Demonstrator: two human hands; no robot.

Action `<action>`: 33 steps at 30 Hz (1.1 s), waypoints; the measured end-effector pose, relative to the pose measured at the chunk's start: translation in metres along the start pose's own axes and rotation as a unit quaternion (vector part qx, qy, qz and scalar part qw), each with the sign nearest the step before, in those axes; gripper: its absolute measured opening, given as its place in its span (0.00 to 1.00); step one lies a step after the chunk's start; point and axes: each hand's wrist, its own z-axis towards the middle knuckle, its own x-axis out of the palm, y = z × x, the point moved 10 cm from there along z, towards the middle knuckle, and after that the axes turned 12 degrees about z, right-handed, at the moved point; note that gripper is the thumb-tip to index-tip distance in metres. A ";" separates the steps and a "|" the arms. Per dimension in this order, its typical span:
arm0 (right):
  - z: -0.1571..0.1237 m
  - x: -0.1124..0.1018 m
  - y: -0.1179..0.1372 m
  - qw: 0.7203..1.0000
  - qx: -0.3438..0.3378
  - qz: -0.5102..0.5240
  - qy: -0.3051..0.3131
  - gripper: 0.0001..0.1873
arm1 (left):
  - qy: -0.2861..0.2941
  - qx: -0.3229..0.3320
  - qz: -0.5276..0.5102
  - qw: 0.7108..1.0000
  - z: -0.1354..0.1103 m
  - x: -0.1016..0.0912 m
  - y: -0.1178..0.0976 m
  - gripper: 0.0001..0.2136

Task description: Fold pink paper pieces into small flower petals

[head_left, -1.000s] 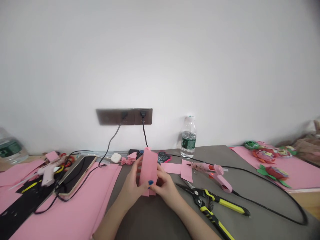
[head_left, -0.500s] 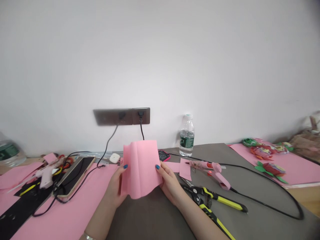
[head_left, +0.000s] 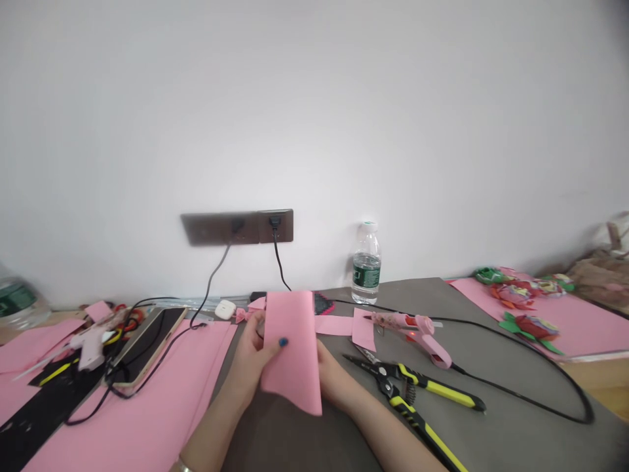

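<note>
A sheet of pink paper, folded or bent over on itself, is held up in front of me above the grey table. My left hand pinches its left side, the thumb with blue nail polish lying across the front. On the other side my right hand is at the paper's right edge; its fingers are hidden behind the sheet. Just right of my right hand lie yellow-and-black pliers. Beyond them a pink glue gun rests beside small pink paper pieces.
A water bottle stands against the wall. To the left lie a phone, pink sheets, a second glue gun and black cables. An earphone case sits at the back. Paper flowers lie on the right.
The pink paper has gone from spread open between both hands to a narrower, folded shape. My left thumb has moved onto its front, and my right fingers have gone behind it.
</note>
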 end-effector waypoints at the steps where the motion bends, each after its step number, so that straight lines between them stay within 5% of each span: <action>1: 0.002 -0.002 0.002 1.000 -0.019 0.002 -0.006 0.23 | -0.027 0.012 -0.005 1.000 0.001 -0.006 -0.004 0.31; 5: 0.006 -0.020 0.015 0.992 -0.112 0.019 -0.055 0.22 | -0.113 0.039 0.028 0.993 0.004 -0.028 -0.013 0.34; 8: 0.007 -0.022 0.024 0.988 -0.147 -0.002 -0.049 0.21 | -0.118 0.025 0.073 0.990 0.004 -0.030 -0.010 0.30; 13: 0.005 -0.022 0.028 0.988 -0.145 -0.016 -0.059 0.17 | -0.043 -0.013 0.044 0.998 0.002 -0.012 0.002 0.26; 17: 0.004 -0.022 0.029 0.987 -0.141 -0.035 -0.069 0.18 | -0.058 -0.041 0.029 0.997 0.001 -0.015 0.009 0.23; 33: 0.004 -0.028 0.027 0.986 -0.135 -0.040 -0.088 0.18 | -0.116 0.022 0.118 0.986 -0.004 -0.026 -0.007 0.21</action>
